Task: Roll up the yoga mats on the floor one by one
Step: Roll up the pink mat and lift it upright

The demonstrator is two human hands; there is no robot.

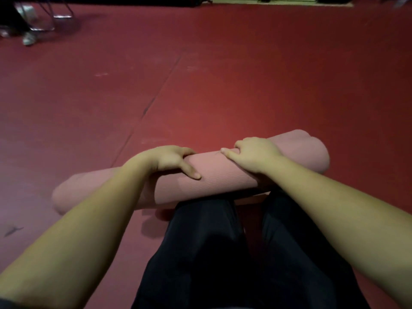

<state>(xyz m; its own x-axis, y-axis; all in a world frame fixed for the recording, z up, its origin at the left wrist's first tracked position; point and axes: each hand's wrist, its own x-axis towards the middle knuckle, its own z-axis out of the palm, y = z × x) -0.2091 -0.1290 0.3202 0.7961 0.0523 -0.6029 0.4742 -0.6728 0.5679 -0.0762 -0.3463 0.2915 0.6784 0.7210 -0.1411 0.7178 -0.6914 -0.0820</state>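
A pink yoga mat (214, 175) lies rolled into a thick tube across the red floor, just in front of my knees. My left hand (171, 160) sits on top of the roll left of its middle, fingers curled over the far side and thumb pointing down the near side. My right hand (254, 155) grips the roll right of its middle in the same way, thumb stretched along the top. Both ends of the roll stick out past my forearms. A short strip of the mat shows under the roll by my right knee.
My legs in dark trousers (223, 253) fill the lower middle. Red floor (223, 74) stretches ahead, with a seam running diagonally. Metal chair legs (44, 16) and a person's shoe (29, 39) are at the far left. A dark blue barrier runs along the far edge.
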